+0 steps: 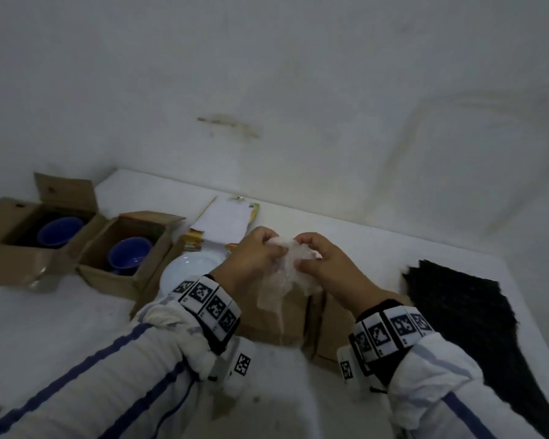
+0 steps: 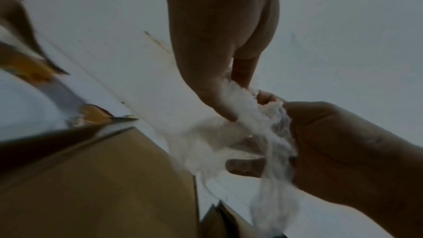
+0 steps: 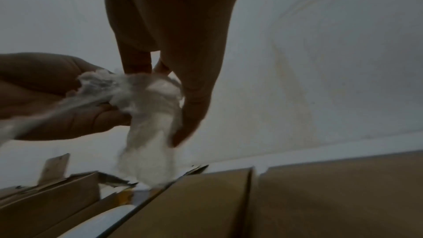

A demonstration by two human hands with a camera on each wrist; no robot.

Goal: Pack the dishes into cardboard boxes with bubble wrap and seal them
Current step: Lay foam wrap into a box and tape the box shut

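Both hands meet above the middle of the white counter (image 1: 76, 327), each pinching the same crumpled sheet of bubble wrap (image 1: 286, 267). The left hand (image 1: 254, 255) has its fingers curled over the upper left part of the sheet, and the left wrist view shows the thumb and fingers closed on the wrap with little gap in the grip. The right hand (image 1: 327, 264) grips the upper right part the same way, thumb below and fingers bent over the top. The wrap hangs down from both grips in a loose tail, just above a closed cardboard box (image 1: 267, 318) lying flat on the counter under the hands; whether the tail touches the box cannot be told. Just left of that box a white plate (image 1: 187, 267) shows partly behind the left wrist. Toward the counter's left edge stand two open cardboard boxes side by side: the far left box (image 1: 19, 248) holds a blue bowl (image 1: 61, 231), and the nearer open box (image 1: 114, 280) holds a second blue bowl (image 1: 129, 255). Behind the hands, near the back edge, lies a clipboard with white paper (image 1: 222, 220). A dark mat (image 1: 466, 312) lies at the counter's right side. Both wrists wear bands with black-and-white markers over white sleeves with blue stripes.
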